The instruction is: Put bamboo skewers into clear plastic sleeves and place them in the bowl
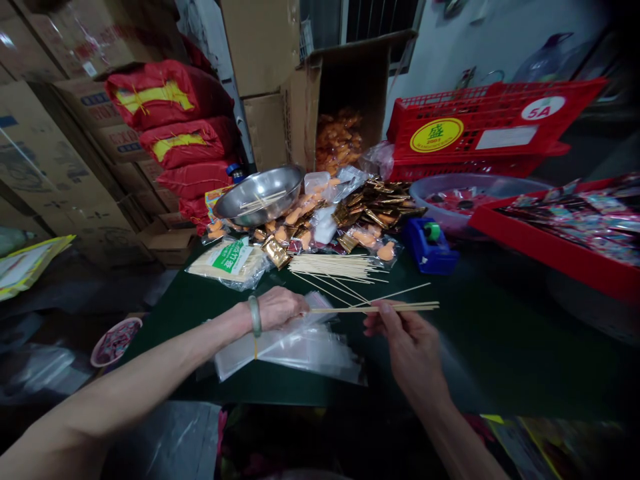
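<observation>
My right hand (409,337) pinches a few thin bamboo sticks (345,309), held level above the green table. Their left ends reach a clear plastic bag (316,320), and I cannot tell whether they are inside it. My left hand (281,308), with a bracelet at the wrist, has its fingers closed on that bag. Beneath it lies a stack of flat clear bags (300,357) with a rubber band. Just beyond my hands is a pile of loose bamboo sticks (333,265), a few lying askew. To their left rests a packet of sticks (231,259) with a green label.
A metal bowl (260,193) with several sticks stands behind, beside a heap of wrapped pieces (370,210). Right of these are a blue tape dispenser (429,250), a plastic basin (425,190), a red box of packets (540,243) and a red crate (495,127). Cardboard boxes (55,193) line the left.
</observation>
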`<control>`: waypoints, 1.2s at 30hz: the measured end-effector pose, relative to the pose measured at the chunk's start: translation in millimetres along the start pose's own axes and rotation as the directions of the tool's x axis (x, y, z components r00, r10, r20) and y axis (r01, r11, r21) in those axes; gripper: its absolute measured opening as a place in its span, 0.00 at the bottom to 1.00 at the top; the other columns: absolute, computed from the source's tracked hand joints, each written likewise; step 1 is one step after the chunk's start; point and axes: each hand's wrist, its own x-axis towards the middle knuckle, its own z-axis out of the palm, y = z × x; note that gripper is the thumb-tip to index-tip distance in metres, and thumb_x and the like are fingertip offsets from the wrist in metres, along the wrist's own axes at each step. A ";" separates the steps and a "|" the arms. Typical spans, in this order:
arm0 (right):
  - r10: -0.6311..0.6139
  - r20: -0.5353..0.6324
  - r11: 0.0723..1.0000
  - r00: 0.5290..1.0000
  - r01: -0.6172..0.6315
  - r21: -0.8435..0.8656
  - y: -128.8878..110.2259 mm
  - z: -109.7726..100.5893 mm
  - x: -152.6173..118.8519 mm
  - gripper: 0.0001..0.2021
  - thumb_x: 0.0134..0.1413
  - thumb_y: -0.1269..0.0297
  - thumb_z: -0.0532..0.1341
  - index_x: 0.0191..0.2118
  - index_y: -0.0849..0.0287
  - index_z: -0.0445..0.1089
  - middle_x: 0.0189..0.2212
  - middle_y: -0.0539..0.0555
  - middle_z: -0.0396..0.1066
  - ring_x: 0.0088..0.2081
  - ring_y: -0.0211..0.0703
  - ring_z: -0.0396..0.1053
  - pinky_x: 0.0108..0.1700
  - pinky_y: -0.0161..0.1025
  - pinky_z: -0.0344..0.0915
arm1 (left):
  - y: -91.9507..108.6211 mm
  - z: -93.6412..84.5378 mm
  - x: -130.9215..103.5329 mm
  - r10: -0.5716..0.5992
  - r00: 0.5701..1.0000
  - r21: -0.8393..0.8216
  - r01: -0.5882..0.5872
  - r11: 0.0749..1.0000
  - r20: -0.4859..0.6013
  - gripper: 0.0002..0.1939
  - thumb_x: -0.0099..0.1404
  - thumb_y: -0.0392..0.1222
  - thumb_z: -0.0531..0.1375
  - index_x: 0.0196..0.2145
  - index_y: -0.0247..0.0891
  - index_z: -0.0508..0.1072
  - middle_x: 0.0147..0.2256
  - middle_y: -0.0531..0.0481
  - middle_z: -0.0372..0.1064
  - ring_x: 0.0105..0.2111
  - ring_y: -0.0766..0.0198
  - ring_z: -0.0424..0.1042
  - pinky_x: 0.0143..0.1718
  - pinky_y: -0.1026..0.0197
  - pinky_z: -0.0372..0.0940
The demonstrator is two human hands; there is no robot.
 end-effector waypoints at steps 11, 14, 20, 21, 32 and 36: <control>0.084 0.189 0.994 0.978 -0.096 0.056 -11.5 8.1 24.9 0.14 0.41 0.55 0.63 0.26 0.63 0.68 0.20 0.50 0.66 0.20 0.36 0.64 0.18 0.33 0.62 | 8.2 -18.3 -30.9 0.138 0.990 0.265 -0.127 0.956 -0.024 0.11 0.62 0.30 0.45 0.31 0.34 0.66 0.29 0.46 0.66 0.28 0.64 0.65 0.25 0.63 0.56; 0.125 0.254 0.989 0.959 -0.140 0.042 -19.8 11.8 31.0 0.15 0.40 0.55 0.64 0.26 0.64 0.67 0.18 0.50 0.66 0.19 0.35 0.63 0.17 0.32 0.61 | 12.9 -25.4 -36.1 0.139 0.990 0.296 -0.129 0.946 -0.012 0.11 0.61 0.28 0.46 0.31 0.33 0.66 0.30 0.46 0.65 0.29 0.64 0.64 0.26 0.64 0.57; 0.109 0.366 0.990 0.924 -0.132 0.040 -30.4 18.5 36.6 0.15 0.40 0.55 0.64 0.26 0.64 0.68 0.19 0.51 0.67 0.19 0.35 0.64 0.18 0.32 0.62 | 18.5 -33.0 -44.1 0.146 0.988 0.284 -0.128 0.950 -0.041 0.11 0.62 0.29 0.45 0.32 0.34 0.66 0.29 0.46 0.64 0.28 0.63 0.63 0.25 0.63 0.58; 0.120 0.394 0.989 0.911 -0.143 0.031 -30.0 21.6 35.0 0.14 0.40 0.55 0.64 0.26 0.63 0.67 0.19 0.51 0.68 0.19 0.35 0.65 0.18 0.32 0.62 | 19.3 -33.4 -44.4 0.150 0.988 0.282 -0.132 0.950 -0.042 0.11 0.62 0.30 0.46 0.32 0.34 0.66 0.29 0.46 0.64 0.28 0.63 0.63 0.26 0.63 0.58; 0.024 0.481 0.999 0.877 -0.004 -0.043 -3.4 68.2 -9.4 0.11 0.41 0.58 0.61 0.25 0.61 0.69 0.34 0.56 0.67 0.36 0.43 0.65 0.27 0.34 0.64 | 30.6 -32.9 -39.1 0.212 0.972 0.344 -0.165 0.924 -0.103 0.12 0.65 0.31 0.44 0.35 0.32 0.66 0.28 0.46 0.64 0.28 0.63 0.63 0.26 0.62 0.57; 0.074 0.546 0.997 0.834 -0.082 -0.009 -3.9 68.3 -10.8 0.11 0.43 0.58 0.60 0.28 0.61 0.68 0.25 0.51 0.66 0.26 0.37 0.64 0.24 0.34 0.63 | 33.3 -31.9 -39.9 0.195 0.966 0.336 -0.129 0.933 -0.169 0.14 0.66 0.32 0.41 0.33 0.32 0.65 0.27 0.46 0.64 0.26 0.63 0.63 0.25 0.63 0.57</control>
